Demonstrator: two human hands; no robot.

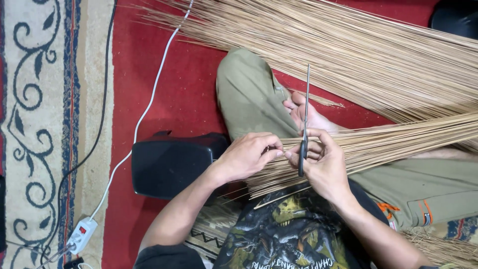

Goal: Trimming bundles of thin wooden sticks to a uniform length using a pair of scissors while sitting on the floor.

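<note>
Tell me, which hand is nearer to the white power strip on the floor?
Left. The left hand is nearer the white power strip; the right hand, holding scissors, lies farther away.

The person sits on the red carpet (189,89), a bundle of thin tan sticks (388,142) lying across the lap, with the left hand (246,157) and right hand (323,167) meeting at its near end and the black-handled scissors (304,124) upright in the right. Behind it, a wider spread of loose tan sticks (348,50) fans over the carpet. Left of the knee sits a black rectangular box (172,164); farther left a white cable (144,114) runs down to a white power strip (82,234).
</note>
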